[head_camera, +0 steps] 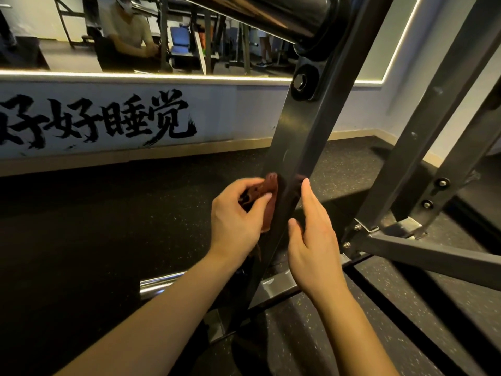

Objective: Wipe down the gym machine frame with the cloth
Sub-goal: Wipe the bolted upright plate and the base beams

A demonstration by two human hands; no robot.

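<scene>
The gym machine frame's slanted black upright [295, 147] is running from the bolted pivot plate [305, 81] above the fingers down to the floor plate [271, 290] below the wrists, its left and right edges both showing, with open rubber floor [108, 226] lying clear to the left of the fingers. The brown cloth [267, 196] is sitting bunched against the upright's left edge, pinched between the thumb and curled fingers of the left hand [235, 218]. The right hand [314, 234] is lying flat on the upright's right face, fingers straight and pressed together, thumb touching the bar's front. Right of those fingers, grey diagonal braces [423, 137] and a bolted cross member [433, 253] are crowding the space. A chrome bar [160, 283] is lying below the left wrist. Far above the fingers, a wall mirror [135, 36] is hanging over painted lettering [103, 120].
</scene>
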